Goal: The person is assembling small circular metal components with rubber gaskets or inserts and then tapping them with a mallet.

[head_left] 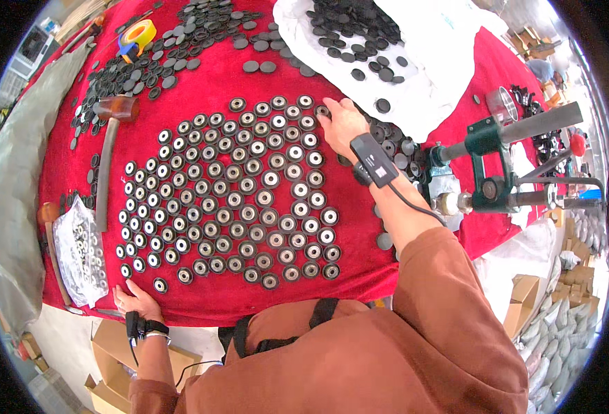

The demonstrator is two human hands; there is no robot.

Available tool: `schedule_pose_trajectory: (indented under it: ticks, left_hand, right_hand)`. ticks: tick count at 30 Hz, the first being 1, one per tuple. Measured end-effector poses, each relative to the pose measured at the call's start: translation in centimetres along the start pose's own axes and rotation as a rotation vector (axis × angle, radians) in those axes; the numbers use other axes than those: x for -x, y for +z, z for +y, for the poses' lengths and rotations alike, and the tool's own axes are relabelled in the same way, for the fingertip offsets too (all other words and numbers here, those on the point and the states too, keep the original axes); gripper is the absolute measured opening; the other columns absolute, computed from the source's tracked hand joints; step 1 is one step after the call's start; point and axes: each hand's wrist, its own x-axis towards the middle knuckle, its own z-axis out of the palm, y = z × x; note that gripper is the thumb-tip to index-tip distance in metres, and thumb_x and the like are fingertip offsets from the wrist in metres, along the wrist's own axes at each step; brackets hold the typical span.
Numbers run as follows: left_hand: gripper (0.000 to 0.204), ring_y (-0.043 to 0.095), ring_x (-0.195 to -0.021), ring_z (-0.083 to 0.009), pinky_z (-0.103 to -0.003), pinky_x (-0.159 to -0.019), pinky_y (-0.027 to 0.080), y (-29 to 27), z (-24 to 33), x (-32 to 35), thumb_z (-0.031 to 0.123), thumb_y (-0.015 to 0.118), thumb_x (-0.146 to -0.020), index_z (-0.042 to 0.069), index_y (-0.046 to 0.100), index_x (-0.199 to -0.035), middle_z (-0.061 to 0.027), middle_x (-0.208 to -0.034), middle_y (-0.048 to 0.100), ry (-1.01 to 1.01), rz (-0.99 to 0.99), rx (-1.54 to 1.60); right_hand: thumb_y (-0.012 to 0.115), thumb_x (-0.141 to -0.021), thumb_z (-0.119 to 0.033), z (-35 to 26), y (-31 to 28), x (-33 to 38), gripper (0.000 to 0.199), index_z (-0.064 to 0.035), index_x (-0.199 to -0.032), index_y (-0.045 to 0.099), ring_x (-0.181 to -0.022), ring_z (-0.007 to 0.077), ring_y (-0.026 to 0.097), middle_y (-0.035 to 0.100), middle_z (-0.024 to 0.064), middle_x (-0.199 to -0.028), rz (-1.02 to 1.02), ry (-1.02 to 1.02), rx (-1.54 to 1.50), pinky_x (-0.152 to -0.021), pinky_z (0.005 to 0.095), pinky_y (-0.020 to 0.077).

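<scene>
My right hand (346,125) reaches to the far right corner of a wide array of round black caps with silver ring centres (247,186). Its thumb and fingertips close on one black round cap (323,110) at the end of the far row. Down at the near left edge of the red cloth, my left hand (137,301) lies with its fingers spread and nothing in them. The nearest piece to it is a ringed cap (126,271) at the array's corner. The caps lie flat in rough rows.
A green metal press (487,165) with a red-knobbed lever stands at right. Loose black discs (146,69) pile at the far left, more on a white bag (442,76). A mallet (108,159), yellow tape roll (139,33) and clear bag of rings (80,255) lie left.
</scene>
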Motion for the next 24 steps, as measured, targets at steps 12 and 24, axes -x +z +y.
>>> schedule_pose_trajectory:
  ticks: [12, 24]
  left_hand:
    - [0.057, 0.047, -0.110, -0.0377, -0.045, -0.095, 0.037, 0.2, 0.0, 0.2, 0.045, 0.050, -0.087, -0.003, 0.051, -0.117, -0.0235, -0.118, 0.051, 0.021, 0.030, -0.026]
    - [0.055, 0.048, -0.108, -0.0367, -0.046, -0.093, 0.038, 0.1, 0.9, 0.1, 0.046, 0.054, -0.085, -0.001, 0.054, -0.114, -0.0203, -0.119, 0.052, -0.017, 0.030, -0.035]
  right_hand:
    - [0.067, -0.075, -0.022, 2.1, -6.1, 4.7, 0.034, -0.0025, -0.102, 0.061, -0.088, 0.0368, 0.058, 0.056, 0.0196, -0.094, -0.264, -0.008, -0.070, -0.076, 0.0426, 0.0476]
    - [0.067, -0.074, -0.016, 2.9, -6.2, 8.5, 0.026, 0.0014, -0.093, 0.061, -0.082, 0.0383, 0.058, 0.057, 0.0220, -0.083, -0.323, 0.042, -0.177, -0.072, 0.0426, 0.0474]
